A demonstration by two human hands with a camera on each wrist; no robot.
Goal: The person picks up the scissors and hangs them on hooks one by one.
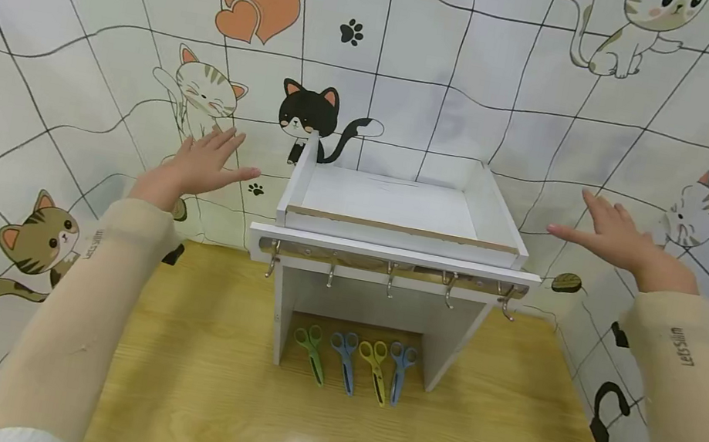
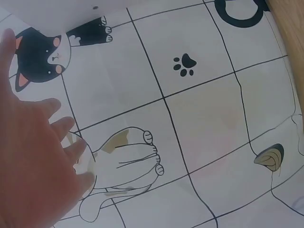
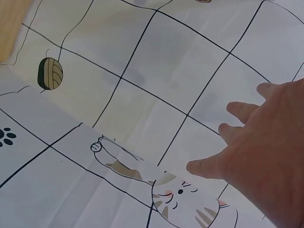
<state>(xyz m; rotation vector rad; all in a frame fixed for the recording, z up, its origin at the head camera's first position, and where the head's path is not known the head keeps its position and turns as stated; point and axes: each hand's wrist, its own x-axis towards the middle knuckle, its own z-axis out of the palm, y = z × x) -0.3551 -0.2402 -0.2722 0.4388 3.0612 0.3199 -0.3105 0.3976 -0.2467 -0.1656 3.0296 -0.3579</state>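
My left hand (image 1: 201, 162) is raised in the air left of a white shelf (image 1: 401, 238), fingers extended and thumb pointing toward it. On the other side my right hand (image 1: 612, 237) is held up in the same way, apart from the shelf. Neither hand holds anything. A row of metal hooks (image 1: 390, 280) hangs bare along the shelf's front rail. Below, on the wooden table, lie green scissors (image 1: 313, 353), blue scissors (image 1: 346, 362), yellow scissors (image 1: 375, 371) and a second blue pair of scissors (image 1: 399, 373), side by side under the shelf.
The wooden table (image 1: 212, 400) spreads in front of the shelf. White walls (image 1: 427, 38) printed with cats, hearts and grid lines stand behind it and on both sides. The shelf's top is a shallow tray with raised sides.
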